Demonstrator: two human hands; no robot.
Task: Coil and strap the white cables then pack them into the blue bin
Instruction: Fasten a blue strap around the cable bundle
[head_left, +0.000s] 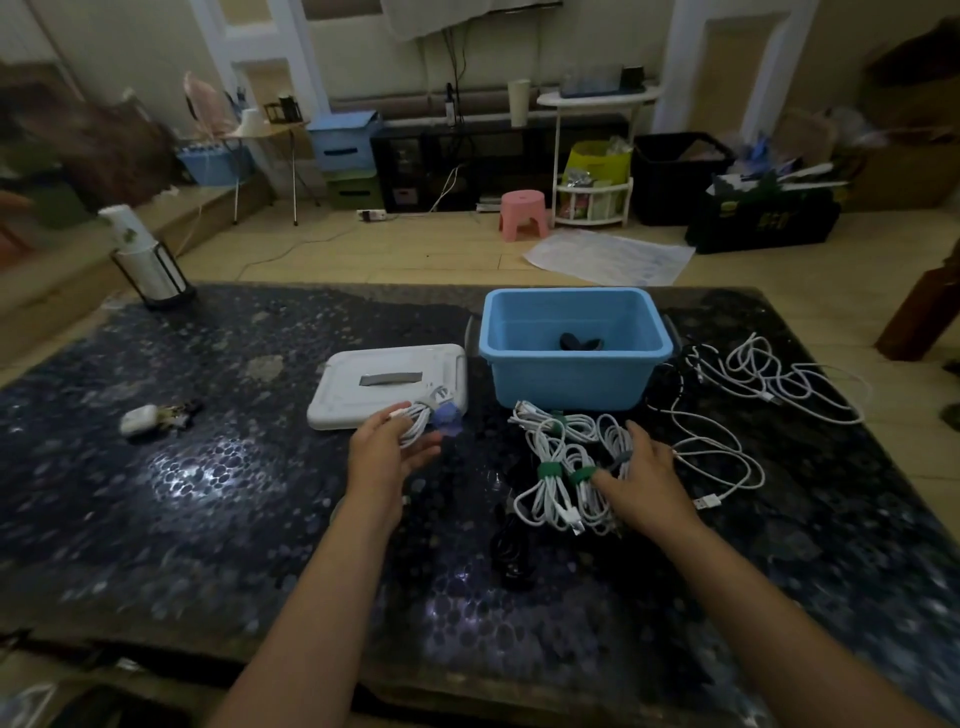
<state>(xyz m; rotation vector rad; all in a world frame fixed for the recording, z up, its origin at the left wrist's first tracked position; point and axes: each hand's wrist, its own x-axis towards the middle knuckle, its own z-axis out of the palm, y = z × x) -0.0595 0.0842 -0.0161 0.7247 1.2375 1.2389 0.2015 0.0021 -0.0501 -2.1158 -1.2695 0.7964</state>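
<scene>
I am resting my right hand (641, 480) with fingers spread and fairly straight on a bunch of coiled white cables (569, 475) lying on the dark table (218, 493); green straps (550, 470) are wrapping some of these coils. Nearest me, a black cable (511, 551) is lying beside them. My left hand (387, 441) is holding another coiled white cable (418, 423) loosely, fingers partly curled under it, just in front of the white lid (374, 384). Farther right, loose white cables (769, 384) are sprawling uncoiled across the table. Beyond the coils the blue bin (574, 348) is standing open, with something dark lying on its bottom. Far left, a small white case (139, 419) is sitting on the table.
</scene>
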